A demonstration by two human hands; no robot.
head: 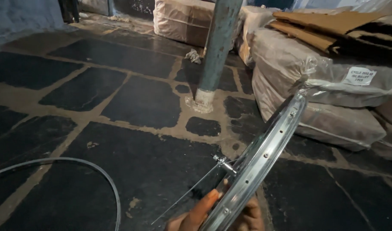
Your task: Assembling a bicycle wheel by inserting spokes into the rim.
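A shiny metal bicycle wheel rim (264, 149) rises on a slant from the bottom edge up to the right, with spoke holes along its inner face. A hub axle with a nut (223, 163) and thin spokes (191, 190) stick out to its left. My left hand (200, 211) grips the rim's lower end at the bottom edge, with the thumb on the inner side and the fingers showing behind the rim. Only part of this hand shows. My right hand is out of frame.
A second bare rim (93, 171) lies flat on the dark stone floor (131, 102) at lower left. A blue-grey post (217, 47) stands set in the floor straight ahead. Plastic-wrapped bundles (315, 85) topped with cardboard (328, 25) are stacked at right and behind.
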